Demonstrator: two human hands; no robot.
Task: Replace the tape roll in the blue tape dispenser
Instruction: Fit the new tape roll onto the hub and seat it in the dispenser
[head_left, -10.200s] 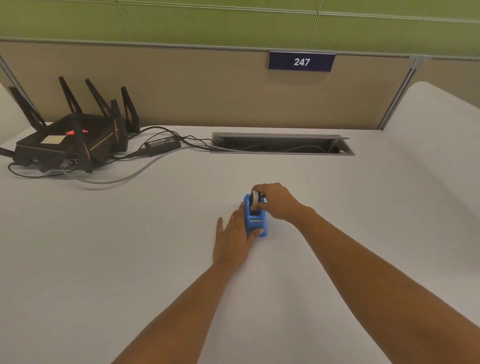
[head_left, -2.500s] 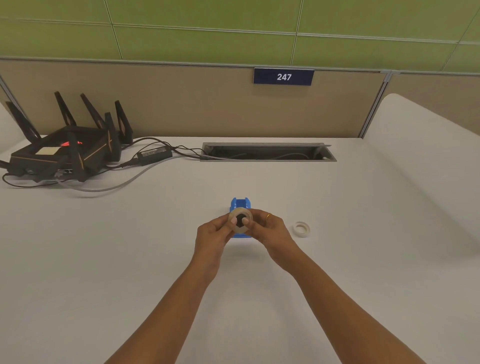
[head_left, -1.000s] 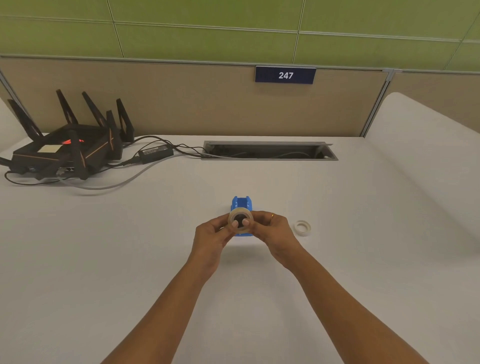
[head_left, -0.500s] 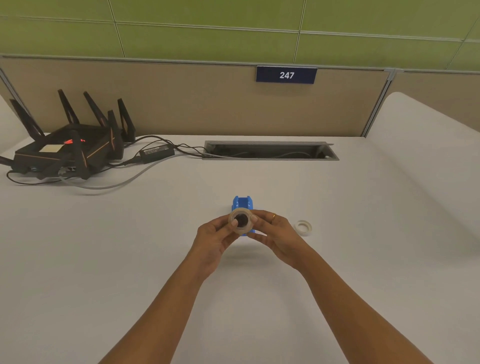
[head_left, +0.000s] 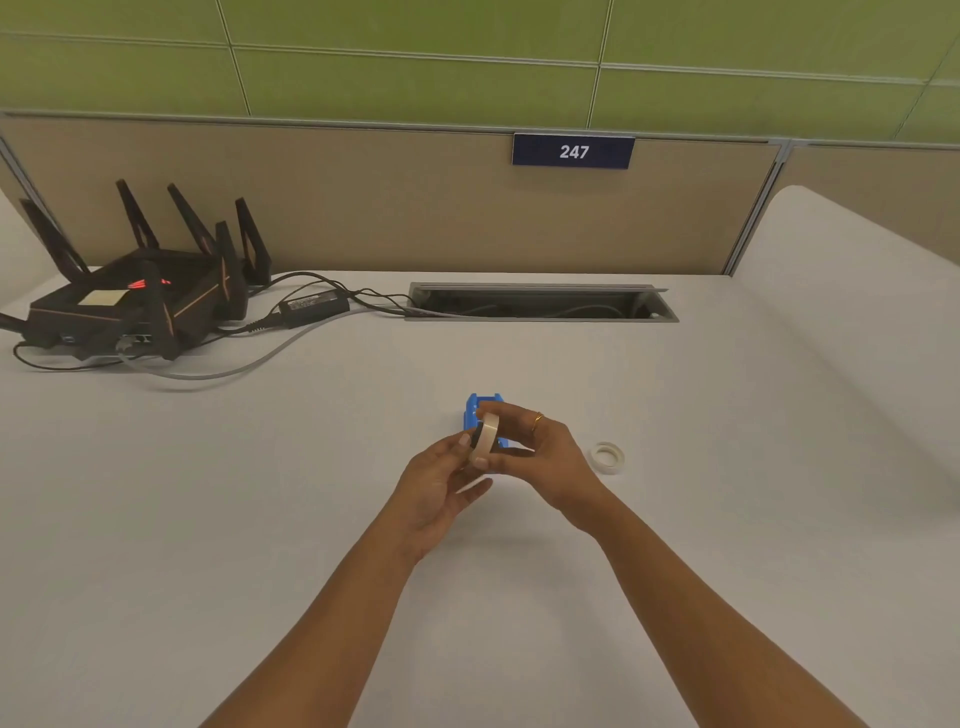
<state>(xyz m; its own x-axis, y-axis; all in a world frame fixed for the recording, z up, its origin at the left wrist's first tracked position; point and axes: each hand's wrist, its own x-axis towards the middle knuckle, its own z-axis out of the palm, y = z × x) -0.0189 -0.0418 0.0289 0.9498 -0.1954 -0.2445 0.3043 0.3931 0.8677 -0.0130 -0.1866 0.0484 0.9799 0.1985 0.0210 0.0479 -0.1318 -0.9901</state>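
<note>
A tape roll (head_left: 485, 435) is held edge-on between two hands above a white desk (head_left: 260, 519).
It is pinched by the curled fingers of the right hand (head_left: 545, 457) and by the thumb and fingertips of the left hand (head_left: 441, 488), in front of the partly hidden blue tape dispenser (head_left: 480, 402). A white ring (head_left: 607, 457) is seen lying to the right.

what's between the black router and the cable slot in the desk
In the head view, a black power adapter and its cables lie on the desk between the router and the cable slot.
</note>
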